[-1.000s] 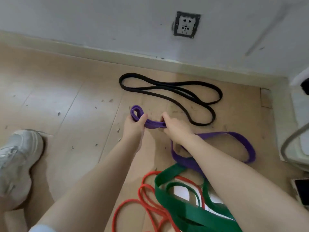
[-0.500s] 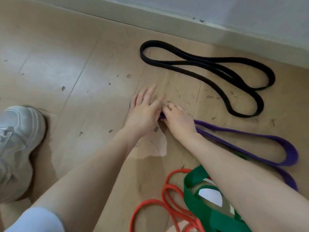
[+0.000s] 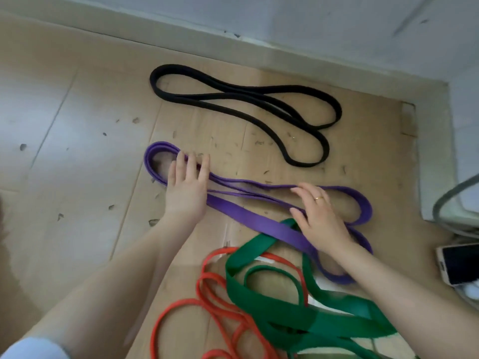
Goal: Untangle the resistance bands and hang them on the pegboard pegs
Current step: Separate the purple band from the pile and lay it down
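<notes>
The purple band point(image 3: 248, 218) lies stretched on the floor point(image 3: 77, 156), left hand point(image 3: 185, 189) and right hand point(image 3: 320, 218) pressing it flat with straight fingers, black band point(image 3: 259, 99) near the skirting, bare floor leftward.

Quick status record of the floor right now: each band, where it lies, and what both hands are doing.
black band: lies alone on the floor near the wall, apart from the others
purple band: stretched out on the floor, its right end crossing the green one
green band: overlaps the red band
red band: looped, partly under green
left hand: flat, presses purple band's left loop
right hand: fingers straight, resting on purple band
pegboard: not in view
</notes>
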